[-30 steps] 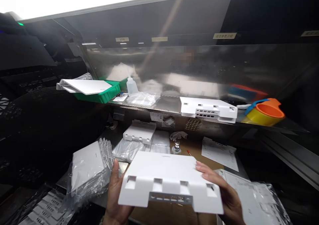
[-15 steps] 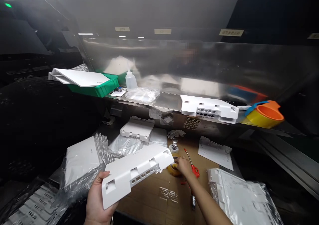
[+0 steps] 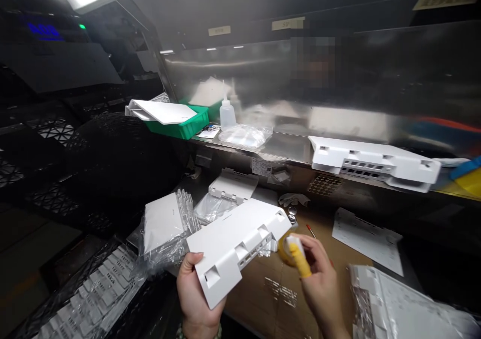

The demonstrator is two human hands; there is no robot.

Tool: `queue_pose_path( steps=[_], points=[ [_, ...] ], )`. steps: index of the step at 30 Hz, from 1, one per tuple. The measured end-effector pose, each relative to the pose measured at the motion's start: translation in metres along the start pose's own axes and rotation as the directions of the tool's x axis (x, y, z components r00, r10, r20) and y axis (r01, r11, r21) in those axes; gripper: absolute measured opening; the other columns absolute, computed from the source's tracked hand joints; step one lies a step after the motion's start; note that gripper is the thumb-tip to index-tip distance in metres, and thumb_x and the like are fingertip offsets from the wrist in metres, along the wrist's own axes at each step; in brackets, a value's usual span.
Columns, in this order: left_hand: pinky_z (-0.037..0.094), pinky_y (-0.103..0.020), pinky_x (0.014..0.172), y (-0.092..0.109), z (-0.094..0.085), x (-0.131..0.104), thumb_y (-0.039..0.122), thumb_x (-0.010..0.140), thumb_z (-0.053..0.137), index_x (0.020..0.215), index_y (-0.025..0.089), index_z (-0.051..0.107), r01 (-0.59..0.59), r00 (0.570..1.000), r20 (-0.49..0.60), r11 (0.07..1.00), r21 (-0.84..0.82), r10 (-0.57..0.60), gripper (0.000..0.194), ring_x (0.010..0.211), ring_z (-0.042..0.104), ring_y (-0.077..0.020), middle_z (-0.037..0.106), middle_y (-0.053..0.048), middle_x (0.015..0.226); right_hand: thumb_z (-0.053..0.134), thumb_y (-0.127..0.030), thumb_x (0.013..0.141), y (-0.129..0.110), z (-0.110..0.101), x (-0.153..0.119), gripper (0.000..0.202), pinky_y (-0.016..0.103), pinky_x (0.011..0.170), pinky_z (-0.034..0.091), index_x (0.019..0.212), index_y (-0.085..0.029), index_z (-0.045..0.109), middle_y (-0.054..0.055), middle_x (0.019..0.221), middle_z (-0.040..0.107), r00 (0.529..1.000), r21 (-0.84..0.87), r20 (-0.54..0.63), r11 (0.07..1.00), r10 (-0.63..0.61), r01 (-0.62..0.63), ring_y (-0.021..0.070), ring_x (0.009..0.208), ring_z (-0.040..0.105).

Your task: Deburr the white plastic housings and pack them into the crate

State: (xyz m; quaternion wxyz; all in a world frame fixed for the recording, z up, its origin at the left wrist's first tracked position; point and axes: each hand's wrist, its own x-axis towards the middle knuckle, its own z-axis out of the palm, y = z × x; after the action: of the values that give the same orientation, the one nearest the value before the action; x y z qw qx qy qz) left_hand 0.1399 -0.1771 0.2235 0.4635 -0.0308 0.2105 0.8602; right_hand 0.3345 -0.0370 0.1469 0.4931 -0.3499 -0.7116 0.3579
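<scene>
My left hand (image 3: 199, 289) grips the near left end of a white plastic housing (image 3: 233, 239), its thumb on top and its fingers underneath. The housing is tilted, with a row of port openings along its lower right edge. To the right of the housing, my right hand (image 3: 319, 274) is closed; yellow material (image 3: 299, 260) shows at its thumb and a small white piece (image 3: 294, 240) at its fingertips. What exactly the fingers pinch is hard to make out. Just left of those fingertips, a yellow tape roll (image 3: 284, 249) lies on the brown work surface (image 3: 259, 306).
Wrapped white housings lie at the left (image 3: 163, 224) and right (image 3: 402, 304). Behind are a small metal-capped bottle (image 3: 292, 215), a glove (image 3: 295, 200) and a flat white panel (image 3: 368, 239). The metal shelf (image 3: 287, 151) holds a green bin (image 3: 188, 127), squeeze bottle (image 3: 227, 114) and white housing (image 3: 372, 163).
The view has shifted, so most things appear further right or left of before. My right hand has risen from the tape roll, with yellow and white material now showing at its fingers.
</scene>
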Motion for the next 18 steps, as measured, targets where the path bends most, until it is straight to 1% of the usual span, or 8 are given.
queue_pose_path(
  steps=[2,3,5,8,11,13,15,18],
  points=[
    [0.064,-0.047,0.082,-0.006,0.003,-0.001,0.013,0.078,0.053,0.136,0.018,0.065,-0.029,0.997,-0.064,0.999,0.035,0.031,0.060,0.071,0.079,-0.0300,0.083,-0.007,0.080,0.064,-0.021,0.092,-0.054,0.009,-0.006,0.024,0.029,0.083,0.058,0.114,-0.027,0.072,0.007,0.111,0.068,0.989,0.056,0.050,0.989,-0.141,0.138,0.0210,0.102,0.068],
    [0.063,-0.048,0.085,-0.008,0.005,-0.002,0.013,0.077,0.054,0.137,0.018,0.065,-0.042,0.995,-0.093,0.998,0.051,0.046,0.061,0.070,0.078,-0.0296,0.082,-0.006,0.079,0.064,-0.019,0.092,-0.074,0.015,-0.007,0.024,0.026,0.075,0.058,0.114,-0.027,0.072,0.006,0.102,0.068,0.976,0.104,0.066,0.974,-0.209,0.202,0.0188,0.093,0.068],
    [0.062,-0.049,0.089,-0.014,0.010,-0.004,0.015,0.075,0.055,0.137,0.018,0.065,-0.049,0.989,-0.137,0.996,0.071,0.058,0.063,0.073,0.079,-0.0300,0.082,-0.005,0.079,0.065,-0.018,0.092,-0.099,0.026,-0.009,0.024,0.024,0.067,0.057,0.114,-0.025,0.073,0.005,0.094,0.066,0.951,0.141,0.071,0.947,-0.302,0.290,0.0166,0.082,0.067],
    [0.061,-0.049,0.090,-0.020,0.016,-0.008,0.018,0.074,0.056,0.137,0.018,0.064,-0.030,0.985,-0.164,0.995,0.092,0.044,0.064,0.076,0.079,-0.0310,0.083,-0.005,0.083,0.068,-0.014,0.091,-0.106,0.035,-0.012,0.024,0.026,0.066,0.057,0.113,-0.021,0.072,0.006,0.092,0.065,0.925,0.097,0.029,0.922,-0.378,0.374,0.0165,0.078,0.067],
    [0.061,-0.048,0.091,-0.022,0.024,-0.012,0.018,0.072,0.054,0.137,0.018,0.064,0.004,0.987,-0.159,0.993,0.117,0.015,0.066,0.079,0.079,-0.0311,0.083,-0.006,0.085,0.067,-0.011,0.091,-0.100,0.032,-0.013,0.024,0.026,0.066,0.058,0.113,-0.020,0.072,0.007,0.091,0.065,0.920,0.020,0.013,0.920,-0.393,0.392,0.0165,0.078,0.067],
    [0.061,-0.049,0.091,-0.023,0.031,-0.014,0.016,0.071,0.051,0.136,0.017,0.064,0.030,0.974,-0.226,0.992,0.125,-0.001,0.067,0.075,0.079,-0.0308,0.082,-0.005,0.078,0.067,-0.012,0.091,-0.097,0.027,-0.013,0.023,0.027,0.066,0.057,0.111,-0.021,0.073,0.006,0.090,0.065,0.922,-0.023,-0.008,0.922,-0.388,0.387,0.0168,0.078,0.067],
    [0.061,-0.050,0.091,-0.025,0.038,-0.017,0.014,0.070,0.049,0.136,0.015,0.063,0.048,0.949,-0.314,0.992,0.113,-0.010,0.067,0.069,0.078,-0.0303,0.080,-0.005,0.070,0.067,-0.011,0.091,-0.097,0.024,-0.015,0.024,0.027,0.065,0.057,0.111,-0.022,0.073,0.006,0.090,0.064,0.921,-0.032,-0.014,0.921,-0.388,0.388,0.0166,0.078,0.066],
    [0.061,-0.050,0.092,-0.026,0.045,-0.020,0.015,0.071,0.048,0.135,0.013,0.063,0.069,0.942,-0.334,0.993,0.097,-0.033,0.066,0.072,0.079,-0.0311,0.079,-0.006,0.067,0.067,-0.009,0.089,-0.099,0.024,-0.020,0.031,0.027,0.066,0.056,0.117,-0.021,0.072,0.007,0.091,0.063,0.906,0.014,0.038,0.907,-0.421,0.421,0.0169,0.078,0.065]
  ],
)
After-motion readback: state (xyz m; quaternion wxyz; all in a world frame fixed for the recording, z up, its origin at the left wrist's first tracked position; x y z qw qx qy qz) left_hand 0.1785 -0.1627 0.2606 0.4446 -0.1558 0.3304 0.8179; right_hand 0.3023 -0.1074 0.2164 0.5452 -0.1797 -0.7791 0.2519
